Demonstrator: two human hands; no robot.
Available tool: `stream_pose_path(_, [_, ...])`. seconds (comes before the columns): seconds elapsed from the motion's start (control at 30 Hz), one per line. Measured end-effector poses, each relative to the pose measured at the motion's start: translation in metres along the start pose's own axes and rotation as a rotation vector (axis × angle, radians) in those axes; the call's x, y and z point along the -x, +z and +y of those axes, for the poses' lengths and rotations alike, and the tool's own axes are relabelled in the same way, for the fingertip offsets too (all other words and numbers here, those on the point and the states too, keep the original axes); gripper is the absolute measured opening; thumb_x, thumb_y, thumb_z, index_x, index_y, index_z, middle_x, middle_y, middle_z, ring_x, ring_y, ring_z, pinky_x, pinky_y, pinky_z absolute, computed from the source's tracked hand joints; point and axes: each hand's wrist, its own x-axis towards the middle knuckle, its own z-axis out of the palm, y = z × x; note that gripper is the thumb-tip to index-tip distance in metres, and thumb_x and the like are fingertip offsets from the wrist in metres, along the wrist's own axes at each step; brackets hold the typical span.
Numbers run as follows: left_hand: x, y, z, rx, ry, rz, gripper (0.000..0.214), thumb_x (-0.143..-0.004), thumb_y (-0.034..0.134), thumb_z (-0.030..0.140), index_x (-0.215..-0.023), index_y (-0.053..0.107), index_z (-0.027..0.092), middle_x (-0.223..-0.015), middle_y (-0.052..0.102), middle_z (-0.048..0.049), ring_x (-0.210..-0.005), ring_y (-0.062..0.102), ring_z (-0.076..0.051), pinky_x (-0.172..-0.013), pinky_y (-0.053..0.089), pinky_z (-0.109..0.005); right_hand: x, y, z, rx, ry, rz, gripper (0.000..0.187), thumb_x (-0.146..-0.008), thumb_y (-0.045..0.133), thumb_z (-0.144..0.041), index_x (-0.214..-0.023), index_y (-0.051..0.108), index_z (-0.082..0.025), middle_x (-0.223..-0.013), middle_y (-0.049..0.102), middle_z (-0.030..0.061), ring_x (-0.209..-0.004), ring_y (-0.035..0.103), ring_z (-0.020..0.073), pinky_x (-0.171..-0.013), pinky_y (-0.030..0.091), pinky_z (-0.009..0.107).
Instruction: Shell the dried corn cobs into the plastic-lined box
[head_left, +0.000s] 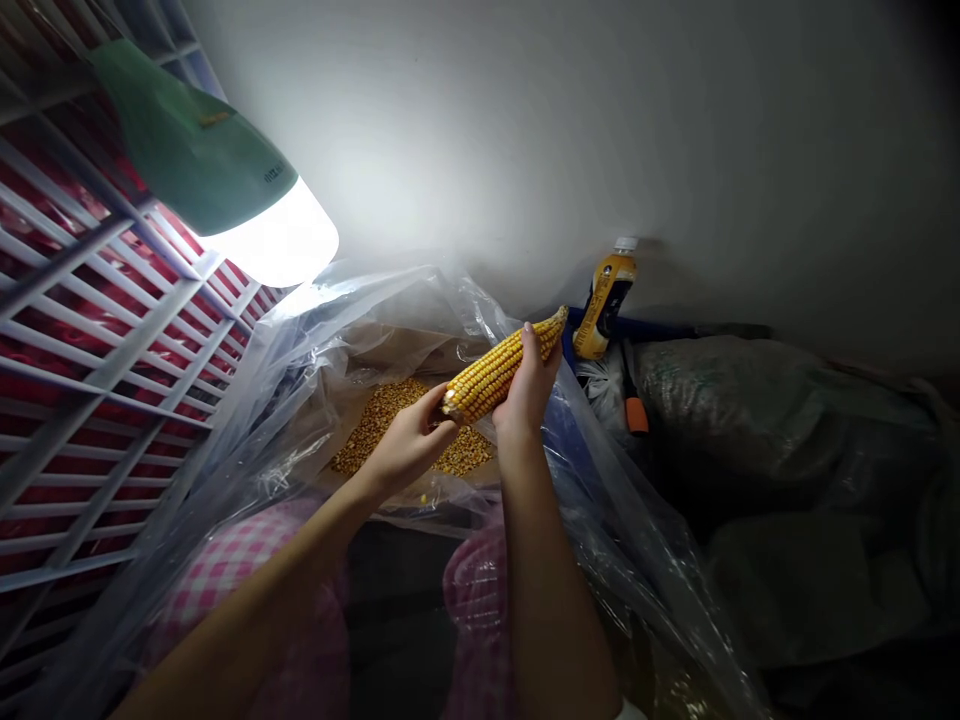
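Note:
A yellow corn cob [487, 380] with its kernels in rows is held up between my two hands, tilted with its narrow end toward the upper right. My right hand [528, 385] wraps round its upper half, thumb along the top. At the lower left end, my left hand [416, 435] is closed with thumb and fingers against the cob's blunt tip. Below both hands, loose corn kernels [382, 420] lie heaped inside a clear plastic bag [277, 400] that is spread wide.
A lit green lamp [217, 165] hangs at the upper left on a white slatted crate [97, 390] with red contents. A yellow-labelled bottle [606, 300] stands by the wall. Right of it are an orange-tipped handle [637, 415] and filled sacks [750, 420]. Pink checked cloth covers my legs.

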Motion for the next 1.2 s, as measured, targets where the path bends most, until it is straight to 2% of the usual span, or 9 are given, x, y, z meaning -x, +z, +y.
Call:
stream_pose_path(0.17, [-0.004, -0.009, -0.001, 0.495, -0.192, -0.101, 0.040, -0.075, 0.054, 0.029, -0.111, 0.056, 0.012, -0.108, 0.060, -0.0099, -0.092, 0.058, -0.019, -0.085, 0.045, -0.031, -0.005, -0.004, -0.003, -0.052, 0.154, -0.232, 0.040, -0.066, 0.061, -0.038, -0.100, 0.053, -0.017, -0.093, 0.059, 0.0021, -0.086, 0.057, 0.0147, -0.079, 0.047, 0.030])
stream_pose_path(0.27, [-0.003, -0.013, -0.001, 0.674, -0.298, -0.157, 0.031, -0.074, 0.053, 0.025, -0.101, 0.061, 0.010, -0.099, 0.064, -0.0119, -0.086, 0.062, -0.020, -0.083, 0.047, -0.033, 0.000, -0.002, -0.011, -0.114, 0.116, -0.316, 0.044, -0.069, 0.059, -0.044, -0.105, 0.048, -0.022, -0.094, 0.058, 0.0006, -0.085, 0.058, 0.0141, -0.077, 0.048, 0.032])
stream_pose_path(0.37, [0.001, -0.014, 0.000, 0.756, -0.335, -0.256, 0.032, -0.072, 0.046, 0.019, -0.099, 0.062, 0.010, -0.093, 0.065, -0.0128, -0.084, 0.063, -0.023, -0.081, 0.047, -0.037, 0.007, 0.001, -0.017, -0.172, 0.216, -0.410, 0.045, -0.073, 0.050, -0.049, -0.110, 0.042, -0.025, -0.091, 0.057, 0.0012, -0.080, 0.060, 0.0147, -0.071, 0.050, 0.036])
stream_pose_path(0.43, [0.003, -0.014, 0.001, 0.698, -0.294, -0.274, 0.035, -0.071, 0.044, 0.016, -0.101, 0.062, 0.010, -0.097, 0.064, -0.0122, -0.090, 0.061, -0.023, -0.084, 0.046, -0.038, 0.008, 0.001, -0.017, -0.182, 0.249, -0.408, 0.044, -0.074, 0.050, -0.047, -0.111, 0.041, -0.025, -0.089, 0.056, 0.0003, -0.073, 0.060, 0.0133, -0.068, 0.051, 0.035])
stream_pose_path(0.6, [0.003, -0.014, 0.005, 0.293, -0.113, -0.157, 0.042, -0.073, 0.054, 0.027, -0.114, 0.055, 0.017, -0.111, 0.060, -0.0070, -0.099, 0.055, -0.021, -0.088, 0.043, -0.033, 0.003, 0.000, -0.007, -0.161, 0.191, -0.246, 0.052, -0.069, 0.057, -0.040, -0.116, 0.036, -0.029, -0.082, 0.053, -0.0034, -0.066, 0.059, 0.0124, -0.063, 0.053, 0.032])
stream_pose_path(0.73, [0.004, -0.013, 0.007, 0.218, -0.045, -0.142, 0.050, -0.075, 0.056, 0.034, -0.120, 0.050, 0.015, -0.109, 0.059, -0.0087, -0.094, 0.056, -0.021, -0.076, 0.047, -0.028, 0.001, 0.001, -0.004, -0.136, 0.185, -0.232, 0.055, -0.069, 0.057, -0.040, -0.117, 0.034, -0.028, -0.080, 0.052, -0.0032, -0.065, 0.060, 0.0130, -0.062, 0.053, 0.032])
stream_pose_path(0.93, [0.004, -0.010, 0.004, 0.066, -0.016, -0.100, 0.042, -0.076, 0.052, 0.029, -0.113, 0.053, 0.011, -0.098, 0.061, -0.0087, -0.083, 0.057, -0.019, -0.070, 0.048, -0.028, 0.006, 0.006, -0.003, -0.084, 0.119, -0.220, 0.057, -0.068, 0.057, -0.037, -0.119, 0.033, -0.028, -0.082, 0.053, -0.0022, -0.072, 0.060, 0.0139, -0.064, 0.053, 0.031])
stream_pose_path(1.07, [0.003, -0.010, 0.003, 0.134, -0.052, -0.057, 0.039, -0.071, 0.047, 0.020, -0.108, 0.056, 0.012, -0.094, 0.062, -0.0066, -0.081, 0.057, -0.017, -0.073, 0.049, -0.030, 0.006, 0.006, -0.001, -0.083, 0.100, -0.214, 0.057, -0.067, 0.058, -0.037, -0.118, 0.035, -0.028, -0.082, 0.053, -0.0026, -0.068, 0.059, 0.0127, -0.065, 0.053, 0.031])
stream_pose_path(1.2, [0.003, -0.012, 0.007, 0.319, -0.099, -0.161, 0.040, -0.071, 0.048, 0.024, -0.109, 0.056, 0.013, -0.100, 0.061, -0.0072, -0.088, 0.057, -0.018, -0.080, 0.047, -0.031, 0.002, 0.004, -0.001, -0.092, 0.109, -0.159, 0.058, -0.066, 0.059, -0.036, -0.118, 0.034, -0.027, -0.083, 0.053, -0.0026, -0.068, 0.059, 0.0124, -0.063, 0.053, 0.031])
